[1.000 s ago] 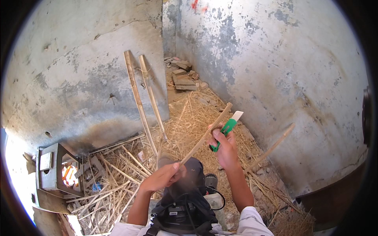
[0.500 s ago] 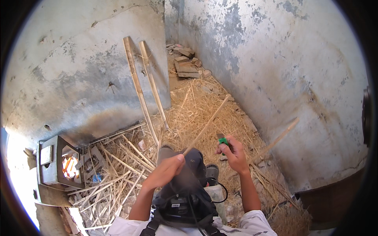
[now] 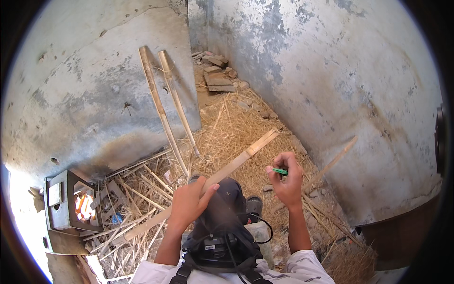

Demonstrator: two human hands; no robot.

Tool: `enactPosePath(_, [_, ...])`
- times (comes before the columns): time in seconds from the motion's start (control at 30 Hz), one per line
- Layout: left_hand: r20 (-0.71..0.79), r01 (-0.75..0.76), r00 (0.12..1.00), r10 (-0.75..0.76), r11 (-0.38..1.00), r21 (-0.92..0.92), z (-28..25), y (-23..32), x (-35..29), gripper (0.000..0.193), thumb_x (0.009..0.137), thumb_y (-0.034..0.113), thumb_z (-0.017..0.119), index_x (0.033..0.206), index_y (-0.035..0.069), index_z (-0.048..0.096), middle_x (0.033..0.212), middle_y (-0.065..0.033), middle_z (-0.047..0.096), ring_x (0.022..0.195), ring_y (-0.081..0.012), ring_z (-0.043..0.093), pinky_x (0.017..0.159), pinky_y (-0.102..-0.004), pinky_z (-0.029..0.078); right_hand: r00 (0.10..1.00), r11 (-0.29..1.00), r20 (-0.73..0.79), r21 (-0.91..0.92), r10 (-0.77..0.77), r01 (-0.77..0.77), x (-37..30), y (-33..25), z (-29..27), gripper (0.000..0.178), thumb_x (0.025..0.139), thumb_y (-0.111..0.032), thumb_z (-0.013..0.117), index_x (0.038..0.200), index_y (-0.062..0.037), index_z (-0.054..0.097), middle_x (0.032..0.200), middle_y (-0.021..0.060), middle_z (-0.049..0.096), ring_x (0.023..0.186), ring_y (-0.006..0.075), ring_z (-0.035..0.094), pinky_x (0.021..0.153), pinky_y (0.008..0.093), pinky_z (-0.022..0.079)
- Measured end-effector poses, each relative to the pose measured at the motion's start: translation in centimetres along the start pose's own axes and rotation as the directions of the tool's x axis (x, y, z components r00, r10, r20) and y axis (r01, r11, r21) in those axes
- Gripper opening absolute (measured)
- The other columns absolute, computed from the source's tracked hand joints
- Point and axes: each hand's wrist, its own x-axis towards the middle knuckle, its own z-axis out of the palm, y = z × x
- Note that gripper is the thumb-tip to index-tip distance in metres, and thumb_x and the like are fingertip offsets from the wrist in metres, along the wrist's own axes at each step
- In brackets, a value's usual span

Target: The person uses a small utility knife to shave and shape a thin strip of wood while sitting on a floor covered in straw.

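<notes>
My left hand (image 3: 191, 201) is closed around a long split bamboo strip (image 3: 239, 160), which slants across my lap. Its wide face shows, and its far end, past a node, points up to the right. The near end runs down left over the loose strips. To the right of the strip and apart from it, my right hand (image 3: 289, 182) grips a small knife with a green handle (image 3: 281, 171). Its blade cannot be made out from this angle.
Two split bamboo poles (image 3: 161, 110) lean on the left wall, another strip (image 3: 335, 161) on the right wall. Straw-like shavings (image 3: 231, 120) cover the floor. Broken bricks (image 3: 220, 80) lie in the corner, and a boxy frame (image 3: 61, 215) stands at left.
The bamboo strip has turned from its narrow edge to its wide face, and more of it now shows at lower left. My right hand has rotated the knife, hiding the blade.
</notes>
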Motion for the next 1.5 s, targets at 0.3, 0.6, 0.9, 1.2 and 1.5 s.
enactPosePath(0.3, [0.047, -0.032, 0.998, 0.030, 0.999, 0.030, 0.5, 2.0, -0.3, 0.048, 0.099, 0.056, 0.067, 0.093, 0.008, 0.069, 0.066, -0.0171, 0.065, 0.066, -0.0410, 0.067, 0.062, -0.0502, 0.051, 0.915, 0.839, 0.229, 0.370, 0.334, -0.399, 0.5, 3.7, 1.8, 0.033, 0.099, -0.024, 0.073, 0.118, 0.0017, 0.065, 0.080, 0.0026, 0.072, 0.059, 0.0039, 0.050, 0.054, 0.0241, 0.039])
enactPosePath(0.6, [0.245, 0.008, 0.967, 0.074, 0.948, -0.318, 0.5, 1.5, -0.8, 0.040, 0.102, 0.046, 0.067, 0.109, 0.006, 0.072, 0.071, -0.0194, 0.067, 0.067, -0.0412, 0.067, 0.063, -0.0471, 0.049, 0.924, 0.677, 0.273, 0.628, 0.269, -0.383, 0.6, 4.6, 2.0, 0.036, 0.101, -0.026, 0.065, 0.122, 0.0035, 0.066, 0.085, 0.0105, 0.072, 0.049, 0.0035, 0.041, 0.047, 0.0225, 0.036])
enactPosePath(0.9, [0.415, 0.042, 0.893, 0.175, 0.885, -0.464, 1.7, 0.0, -0.9, 0.026, 0.108, 0.028, 0.059, 0.115, 0.005, 0.071, 0.071, -0.0117, 0.064, 0.065, -0.0271, 0.062, 0.062, -0.0390, 0.047, 0.945, 0.658, 0.274, 0.681, 0.178, -0.321, -0.3, 6.2, 2.3, 0.035, 0.104, -0.022, 0.062, 0.127, 0.0036, 0.067, 0.101, 0.0187, 0.078, 0.049, 0.0013, 0.042, 0.047, 0.0194, 0.038])
enactPosePath(1.2, [0.680, 0.291, 0.706, 0.196, 0.796, -0.531, 1.1, -0.5, -0.2, 0.039, 0.116, 0.034, 0.046, 0.124, 0.005, 0.069, 0.065, -0.0004, 0.057, 0.058, -0.0089, 0.055, 0.055, -0.0289, 0.045, 0.944, 0.541, 0.273, 0.774, 0.183, -0.329, -0.3, 2.4, 2.4, 0.022, 0.102, -0.010, 0.064, 0.118, 0.0009, 0.072, 0.087, 0.0068, 0.075, 0.050, 0.0016, 0.043, 0.047, 0.0200, 0.034])
enactPosePath(1.5, [0.543, 0.276, 0.798, 0.263, 0.642, -0.715, 2.7, -1.7, -0.8, 0.043, 0.112, 0.032, 0.057, 0.144, 0.004, 0.055, 0.118, -0.0092, 0.069, 0.106, -0.0167, 0.069, 0.089, -0.0324, 0.058, 0.975, 0.717, 0.092, 0.663, 0.204, -0.213, -0.4, 0.6, 3.2, 0.009, 0.098, -0.010, 0.073, 0.097, -0.0028, 0.069, 0.074, -0.0031, 0.065, 0.057, 0.0002, 0.048, 0.050, 0.0209, 0.035])
